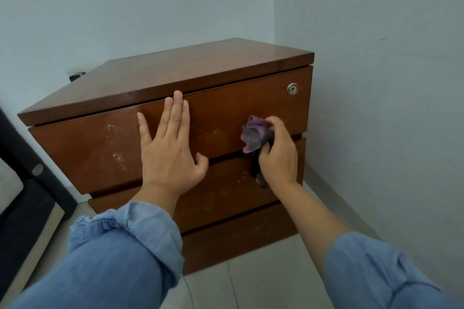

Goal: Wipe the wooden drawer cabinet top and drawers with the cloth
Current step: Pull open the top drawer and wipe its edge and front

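A brown wooden drawer cabinet stands in a room corner, with three drawer fronts stacked below its glossy top. My left hand lies flat and open against the top drawer front, fingers spread and pointing up. My right hand is closed around a crumpled purple-grey cloth, pressing it on the right part of the top drawer, at the gap above the second drawer. A tail of the cloth hangs down below the hand. Pale smudges mark the drawer fronts.
A round metal lock sits at the top drawer's upper right. Pale walls close in behind and on the right. Dark furniture stands at the left edge. Light floor tiles lie in front of the cabinet.
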